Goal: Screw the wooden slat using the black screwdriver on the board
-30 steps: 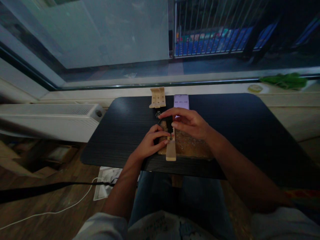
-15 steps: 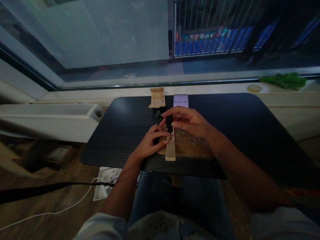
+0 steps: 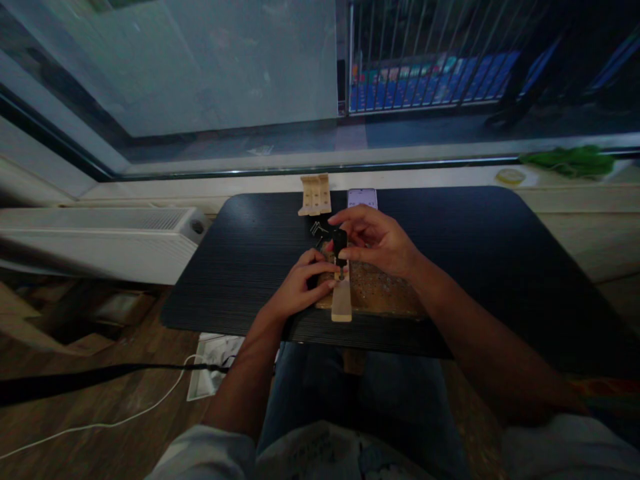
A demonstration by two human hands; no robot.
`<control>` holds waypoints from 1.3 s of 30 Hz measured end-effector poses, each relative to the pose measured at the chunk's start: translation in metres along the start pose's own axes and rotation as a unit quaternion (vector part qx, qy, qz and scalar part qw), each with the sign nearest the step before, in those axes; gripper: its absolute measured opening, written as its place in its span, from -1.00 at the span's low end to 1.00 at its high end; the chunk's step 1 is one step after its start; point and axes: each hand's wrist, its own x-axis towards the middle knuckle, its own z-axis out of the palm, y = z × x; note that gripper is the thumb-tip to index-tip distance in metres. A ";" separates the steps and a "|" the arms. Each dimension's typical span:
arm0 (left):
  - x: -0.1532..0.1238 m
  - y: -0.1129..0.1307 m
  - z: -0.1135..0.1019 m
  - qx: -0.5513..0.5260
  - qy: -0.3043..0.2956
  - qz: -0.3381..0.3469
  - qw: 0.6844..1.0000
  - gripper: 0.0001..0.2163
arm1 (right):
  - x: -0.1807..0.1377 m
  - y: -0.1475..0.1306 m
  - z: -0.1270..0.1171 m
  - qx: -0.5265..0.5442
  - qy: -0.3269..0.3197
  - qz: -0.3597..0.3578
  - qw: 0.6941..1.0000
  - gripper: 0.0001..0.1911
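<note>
A short screwdriver (image 3: 340,245) with a black handle stands nearly upright on a pale wooden piece (image 3: 342,303). My right hand (image 3: 383,241) has its thumb against the handle and other fingers behind it, with the index finger lifted off. My left hand (image 3: 303,283) presses thumb and fingertips on the wooden piece beside the screwdriver's tip, steadying it. Under the wooden piece lies a worn brown board (image 3: 385,290), its surface pitted and flecked. The screw, if any, at the tip is too small to make out.
Pale pieces with holes (image 3: 315,195) stand at the back edge of the black table (image 3: 240,253). Near them are a phone (image 3: 363,197) and dark items with wire loops (image 3: 318,229). A window sill holds green leaves (image 3: 570,162). At left is a radiator (image 3: 100,240).
My right hand's fingers have loosened and shifted around the screwdriver handle, with the index finger raised and the thumb lower. My left hand and the wooden piece stay in place.
</note>
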 end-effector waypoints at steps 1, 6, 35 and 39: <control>0.000 0.000 0.000 -0.001 0.000 0.001 1.000 -0.73 | 0.000 0.000 0.000 -0.001 0.003 -0.001 1.000 -0.54; 0.000 0.001 0.000 -0.004 0.003 0.005 1.000 -0.75 | 0.000 0.000 0.002 0.007 0.011 0.003 1.000 -0.55; 0.001 0.001 0.000 0.008 0.016 0.028 0.999 -0.77 | -0.001 -0.003 0.007 -0.044 0.043 -0.029 0.998 -0.58; 0.000 -0.001 0.001 0.005 0.015 0.026 1.000 -0.76 | -0.002 0.000 0.009 -0.063 0.061 -0.025 0.996 -0.62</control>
